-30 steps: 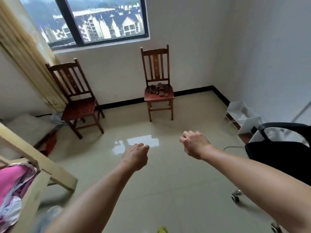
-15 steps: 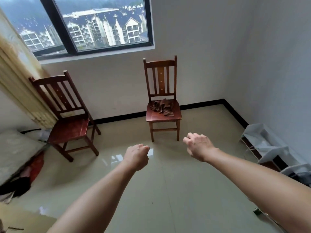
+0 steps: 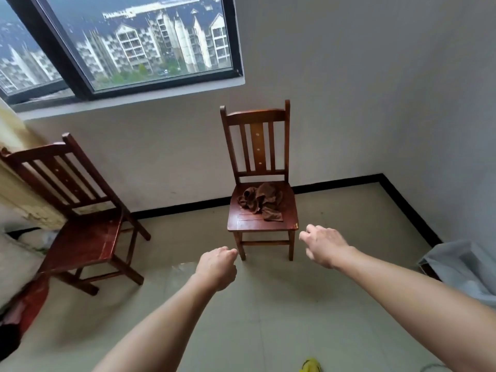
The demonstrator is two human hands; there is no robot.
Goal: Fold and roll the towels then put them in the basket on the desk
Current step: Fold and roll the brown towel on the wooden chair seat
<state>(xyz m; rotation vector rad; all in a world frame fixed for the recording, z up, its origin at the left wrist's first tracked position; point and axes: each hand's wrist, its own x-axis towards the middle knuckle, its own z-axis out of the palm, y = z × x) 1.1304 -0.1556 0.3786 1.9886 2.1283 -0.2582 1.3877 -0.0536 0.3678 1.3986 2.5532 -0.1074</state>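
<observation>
A crumpled brown towel (image 3: 261, 201) lies on the chair (image 3: 262, 224) seat; left hand (image 3: 217, 267) and right hand (image 3: 323, 245) hover empty, fingers loosely curled.

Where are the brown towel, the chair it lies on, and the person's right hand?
brown towel (image 3: 261, 201), head view, middle of the crumpled cloth.
chair (image 3: 256, 146), head view, centre back slat.
right hand (image 3: 326, 244), head view, back of the hand.
</observation>
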